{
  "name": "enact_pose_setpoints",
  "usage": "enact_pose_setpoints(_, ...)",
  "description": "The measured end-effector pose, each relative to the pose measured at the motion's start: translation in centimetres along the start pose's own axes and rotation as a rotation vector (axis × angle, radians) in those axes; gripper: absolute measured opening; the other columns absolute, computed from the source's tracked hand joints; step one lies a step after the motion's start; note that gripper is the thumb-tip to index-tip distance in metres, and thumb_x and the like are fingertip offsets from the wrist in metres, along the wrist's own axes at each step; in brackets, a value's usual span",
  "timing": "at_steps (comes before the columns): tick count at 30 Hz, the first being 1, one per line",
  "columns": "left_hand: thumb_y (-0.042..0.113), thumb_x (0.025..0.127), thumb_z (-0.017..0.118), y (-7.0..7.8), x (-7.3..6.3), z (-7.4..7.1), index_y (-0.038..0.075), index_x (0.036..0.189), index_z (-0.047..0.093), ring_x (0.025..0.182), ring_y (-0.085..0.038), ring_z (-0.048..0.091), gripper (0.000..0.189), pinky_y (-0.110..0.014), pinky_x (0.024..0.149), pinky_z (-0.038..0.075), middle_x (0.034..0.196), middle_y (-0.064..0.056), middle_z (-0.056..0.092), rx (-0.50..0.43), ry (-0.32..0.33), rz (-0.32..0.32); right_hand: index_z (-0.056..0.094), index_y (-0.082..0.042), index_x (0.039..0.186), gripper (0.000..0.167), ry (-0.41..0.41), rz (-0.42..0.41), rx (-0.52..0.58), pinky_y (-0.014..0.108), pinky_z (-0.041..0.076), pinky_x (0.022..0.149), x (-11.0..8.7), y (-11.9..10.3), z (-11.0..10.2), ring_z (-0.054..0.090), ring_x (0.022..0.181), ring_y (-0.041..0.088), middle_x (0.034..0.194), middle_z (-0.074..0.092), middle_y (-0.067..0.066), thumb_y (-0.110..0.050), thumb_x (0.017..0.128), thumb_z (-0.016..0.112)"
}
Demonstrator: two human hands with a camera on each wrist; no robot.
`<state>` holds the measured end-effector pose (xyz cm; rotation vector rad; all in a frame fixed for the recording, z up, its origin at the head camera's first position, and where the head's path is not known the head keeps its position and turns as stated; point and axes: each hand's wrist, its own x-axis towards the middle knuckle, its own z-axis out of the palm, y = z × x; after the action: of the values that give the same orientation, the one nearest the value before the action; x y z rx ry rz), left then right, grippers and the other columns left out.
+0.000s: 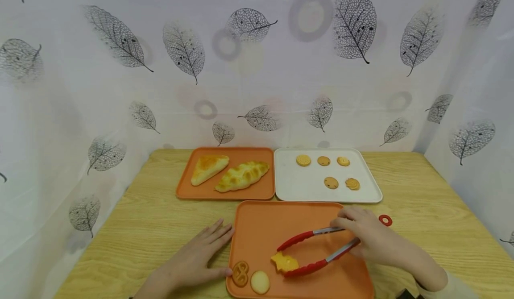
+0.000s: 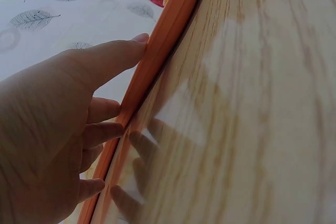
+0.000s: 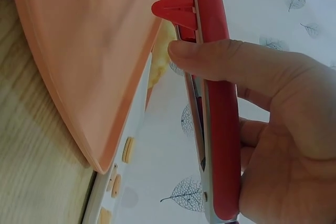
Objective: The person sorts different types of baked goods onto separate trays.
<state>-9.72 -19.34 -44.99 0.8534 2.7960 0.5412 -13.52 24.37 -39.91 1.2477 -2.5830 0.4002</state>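
My right hand (image 1: pixel 373 235) holds red-and-silver tongs (image 1: pixel 307 269) over the front orange tray (image 1: pixel 265 218). The two red tips are spread about a yellow, jagged-edged cookie (image 1: pixel 286 262); the lower tip seems to touch it. In the right wrist view, the thumb of the right hand (image 3: pixel 294 98) lies along the red grip of the tongs (image 3: pixel 223 135). My left hand (image 1: pixel 194 259) rests at the tray's left edge with spread fingers. From the left wrist view, the thumb and fingertips of that hand (image 2: pixel 47 114) touch the orange rim (image 2: pixel 157 51).
A pretzel (image 1: pixel 240 274) and a round pale cookie (image 1: pixel 260 282) lie in the front tray's near left corner. Behind it, an orange tray (image 1: pixel 225 196) bears two breads (image 1: pixel 242 176), beside a white tray (image 1: pixel 297 187) with several cookies (image 1: pixel 331 183). A leaf-print cloth (image 1: pixel 249 76) hangs behind.
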Motion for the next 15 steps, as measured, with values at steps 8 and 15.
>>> enact_pose_setpoints(8, 0.069, 0.088, 0.049, 0.1, 0.0, 0.0, 0.022, 0.156, 0.027, 0.152, -0.026, 0.018, 0.086, -0.056, 0.116, 0.030, 0.161, 0.000, 0.030, -0.001, 0.002, 0.004, 0.068, -0.025, 0.103, 0.063, 0.074, 0.008, -0.048, 0.026, 0.030, 0.068, 0.2, 1.0, -1.0, 0.045, 0.086, 0.005, 0.095, 0.056, -0.013, -0.006, 0.047, 0.089)
enact_pose_setpoints(15, 0.069, 0.089, 0.050, 0.0, 0.1, 0.0, 0.021, 0.156, 0.027, 0.152, -0.027, 0.018, 0.086, -0.058, 0.116, 0.029, 0.161, -0.001, 0.030, -0.010, 0.006, 0.011, 0.069, -0.023, 0.102, 0.063, 0.120, 0.017, -0.095, 0.023, 0.027, 0.066, 0.6, 2.4, -2.2, 0.047, 0.084, 0.007, 0.095, 0.057, -0.010, -0.010, 0.046, 0.094)
